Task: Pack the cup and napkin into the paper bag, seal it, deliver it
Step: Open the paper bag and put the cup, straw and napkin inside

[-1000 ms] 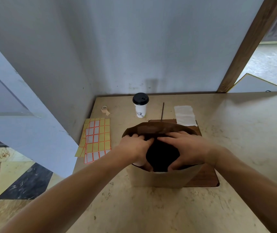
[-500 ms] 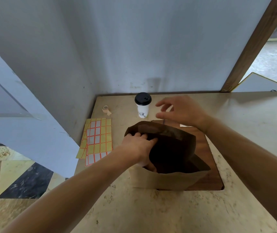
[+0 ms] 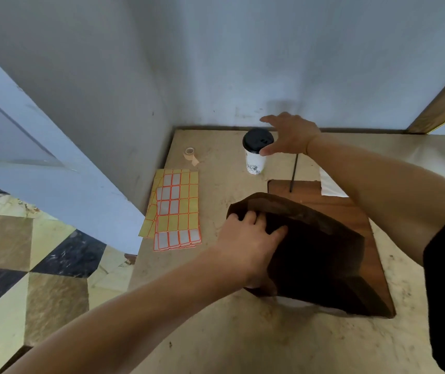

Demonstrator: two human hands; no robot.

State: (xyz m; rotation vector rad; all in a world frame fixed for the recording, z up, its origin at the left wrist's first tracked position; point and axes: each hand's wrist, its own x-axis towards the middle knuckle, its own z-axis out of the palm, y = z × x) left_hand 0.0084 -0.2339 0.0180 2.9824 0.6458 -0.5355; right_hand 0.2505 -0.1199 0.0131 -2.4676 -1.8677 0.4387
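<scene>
While the paper cup (image 3: 256, 155) with its black lid stands upright near the top centre of the frame, nothing appears packed yet; the white napkin (image 3: 330, 186) lies at centre right, partly behind the forearm. Bagging, sealing and delivery all remain. The brown paper bag (image 3: 315, 247) gapes open at centre, its near rim pinched by the left hand (image 3: 245, 238). The right hand (image 3: 290, 137) reaches forward, fingers spread wide, thumb just at the lid, gripping nothing.

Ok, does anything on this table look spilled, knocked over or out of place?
Nothing stands out. The cup stands upright with its lid on, the paper bag is held open by the left hand, and the label sheets lie flat, fanned slightly. No spills.
</scene>
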